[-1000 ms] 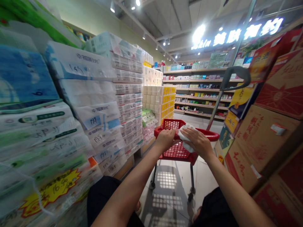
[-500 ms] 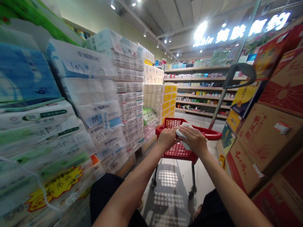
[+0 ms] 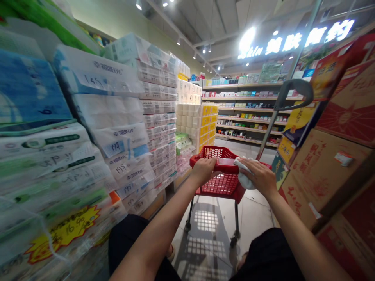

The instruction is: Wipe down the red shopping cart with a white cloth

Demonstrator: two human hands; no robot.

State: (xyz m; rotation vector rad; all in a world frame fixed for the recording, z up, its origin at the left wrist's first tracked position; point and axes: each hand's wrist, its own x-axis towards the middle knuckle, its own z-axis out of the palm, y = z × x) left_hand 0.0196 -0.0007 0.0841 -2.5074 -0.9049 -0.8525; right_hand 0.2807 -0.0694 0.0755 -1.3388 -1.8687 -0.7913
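Observation:
In front of me stands a red shopping cart (image 3: 218, 182) with a mesh basket and grey legs on wheels. My left hand (image 3: 204, 171) is wrapped round the left part of its handle bar (image 3: 227, 165). Toward the bar's right end, my right hand (image 3: 261, 176) presses a white cloth (image 3: 245, 178) over the handle, fingers closed on it. The cloth drapes below the bar, and part of it lies hidden under the palm. Between the two hands a stretch of the red bar shows bare.
Tall stacks of wrapped tissue packs (image 3: 114, 109) rise close on my left. Cardboard cartons (image 3: 325, 168) are piled on the right, beside a slanted metal pole with a grey handle (image 3: 293, 95). Stocked shelves (image 3: 249, 105) line the back, beyond the tiled floor (image 3: 213, 230).
My right hand has slid the white cloth rightward along the handle, away from my left hand. The left hand keeps its grip in nearly the same place.

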